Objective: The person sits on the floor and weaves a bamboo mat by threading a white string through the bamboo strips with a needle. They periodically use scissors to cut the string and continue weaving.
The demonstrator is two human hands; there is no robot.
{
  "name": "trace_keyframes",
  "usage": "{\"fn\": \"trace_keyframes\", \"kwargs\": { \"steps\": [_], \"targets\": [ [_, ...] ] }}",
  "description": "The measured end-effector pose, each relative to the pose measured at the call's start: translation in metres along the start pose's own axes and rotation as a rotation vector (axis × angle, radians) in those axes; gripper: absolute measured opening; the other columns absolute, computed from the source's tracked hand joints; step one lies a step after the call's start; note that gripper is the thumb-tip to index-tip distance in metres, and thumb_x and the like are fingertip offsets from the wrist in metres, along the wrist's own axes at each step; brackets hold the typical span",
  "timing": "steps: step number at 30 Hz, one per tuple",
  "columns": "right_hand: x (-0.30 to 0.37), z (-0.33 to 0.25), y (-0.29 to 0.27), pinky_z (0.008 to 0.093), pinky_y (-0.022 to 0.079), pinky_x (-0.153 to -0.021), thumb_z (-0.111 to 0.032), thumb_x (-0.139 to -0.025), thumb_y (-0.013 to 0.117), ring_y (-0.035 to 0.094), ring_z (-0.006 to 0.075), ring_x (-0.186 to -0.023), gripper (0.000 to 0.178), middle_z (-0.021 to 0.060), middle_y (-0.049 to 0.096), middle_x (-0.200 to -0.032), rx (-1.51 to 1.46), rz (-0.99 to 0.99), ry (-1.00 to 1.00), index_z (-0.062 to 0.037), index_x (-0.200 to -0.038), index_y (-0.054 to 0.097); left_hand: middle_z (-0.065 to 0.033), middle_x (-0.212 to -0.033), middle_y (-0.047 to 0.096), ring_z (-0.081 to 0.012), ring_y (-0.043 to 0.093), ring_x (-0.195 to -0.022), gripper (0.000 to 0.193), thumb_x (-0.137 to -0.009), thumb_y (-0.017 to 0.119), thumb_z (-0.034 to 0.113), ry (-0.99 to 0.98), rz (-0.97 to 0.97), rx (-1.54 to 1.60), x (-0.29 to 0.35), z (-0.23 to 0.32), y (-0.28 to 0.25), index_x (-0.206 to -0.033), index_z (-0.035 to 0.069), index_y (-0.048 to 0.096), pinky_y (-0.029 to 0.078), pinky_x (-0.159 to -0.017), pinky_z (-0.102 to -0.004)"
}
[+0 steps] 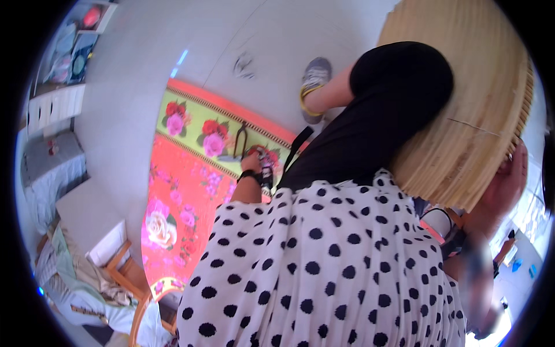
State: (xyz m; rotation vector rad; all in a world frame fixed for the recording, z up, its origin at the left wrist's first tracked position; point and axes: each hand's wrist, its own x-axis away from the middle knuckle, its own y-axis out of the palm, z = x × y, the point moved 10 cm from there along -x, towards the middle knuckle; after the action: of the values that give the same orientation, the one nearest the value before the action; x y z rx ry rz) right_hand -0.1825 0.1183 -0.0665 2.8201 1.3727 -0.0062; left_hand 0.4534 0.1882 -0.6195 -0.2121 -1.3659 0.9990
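A broad, pale mat of straw or bamboo strips (462,110) leans over my bent leg on the right, its ribbed edge facing outward. My right hand (506,182) is curled at that outer edge, gripping the mat, with its fingertips partly hidden. On the left, my left hand (251,164), a dark band at its wrist, is low over a red floral cover (191,191). Right by its fingers lies a dark loop-handled tool (241,139), perhaps scissors, with a grey blade-like part. The fingers are too small and unclear to tell if they hold it.
My black-trousered leg (370,115) ends in a grey shoe (316,81) on the pale floor (144,46). A wooden chair (124,266) stands at the lower left beside heaped cloth (75,272). White drawers (58,107) line the far left. Something blurred shows at lower right.
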Motion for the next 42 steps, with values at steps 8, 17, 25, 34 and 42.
{"fn": "trace_keyframes", "kwargs": {
  "steps": [8,17,25,34,42],
  "targets": [
    [0.020,-0.011,0.022,0.0160,0.036,-0.052,-0.014,-0.098,0.058,0.048,0.0023,-0.060,0.013,-0.0028,0.059,-0.079,0.015,0.116,-0.055,-0.0035,-0.103,0.064,-0.0040,-0.068,0.063,-0.0205,0.058,-0.059,0.036,-0.090,0.054,0.043,-0.482,-0.389,1.768,0.000,0.015,0.030,-0.081,0.010,0.064,0.048,-0.053,-0.0339],
    [0.023,-0.012,0.032,0.0177,0.040,-0.055,-0.015,-0.096,0.061,0.049,0.0027,-0.061,0.012,-0.0029,0.058,-0.076,-0.066,0.033,0.052,-0.0035,-0.095,0.061,-0.0055,-0.077,0.062,-0.0154,0.052,-0.061,0.031,-0.092,0.061,0.038,-0.013,-0.562,2.031,0.088,0.219,-0.120,-0.095,0.007,0.060,0.045,-0.059,-0.0292],
    [0.026,-0.010,0.019,0.0189,0.040,-0.056,-0.013,-0.096,0.060,0.049,0.0043,-0.062,0.012,-0.0021,0.057,-0.078,-0.089,-0.012,-0.004,-0.0013,-0.094,0.059,-0.0110,-0.083,0.063,-0.0199,0.063,-0.075,0.050,-0.075,0.073,0.029,0.792,-0.668,1.181,0.257,0.406,-0.259,-0.111,0.000,0.053,0.052,-0.066,-0.0289],
    [0.031,-0.018,0.010,0.0187,0.041,-0.055,-0.014,-0.096,0.061,0.049,0.0038,-0.061,0.014,-0.0025,0.056,-0.077,-0.122,-0.017,-0.034,-0.0006,-0.094,0.059,-0.0086,-0.102,0.052,-0.0199,0.065,-0.088,0.053,-0.071,0.071,0.019,0.645,-1.484,0.513,0.404,0.493,-0.223,-0.114,-0.002,0.048,0.049,-0.079,-0.0302],
    [0.035,-0.024,0.009,0.0193,0.043,-0.054,-0.013,-0.096,0.061,0.051,0.0039,-0.061,0.015,-0.0019,0.058,-0.076,-0.118,-0.006,-0.099,0.0013,-0.093,0.058,-0.0100,-0.097,0.057,-0.0224,0.067,-0.082,0.054,-0.065,0.066,0.016,0.382,-1.362,0.313,0.429,0.493,-0.205,-0.113,-0.002,0.051,0.049,-0.076,-0.0311]
  ]
}}
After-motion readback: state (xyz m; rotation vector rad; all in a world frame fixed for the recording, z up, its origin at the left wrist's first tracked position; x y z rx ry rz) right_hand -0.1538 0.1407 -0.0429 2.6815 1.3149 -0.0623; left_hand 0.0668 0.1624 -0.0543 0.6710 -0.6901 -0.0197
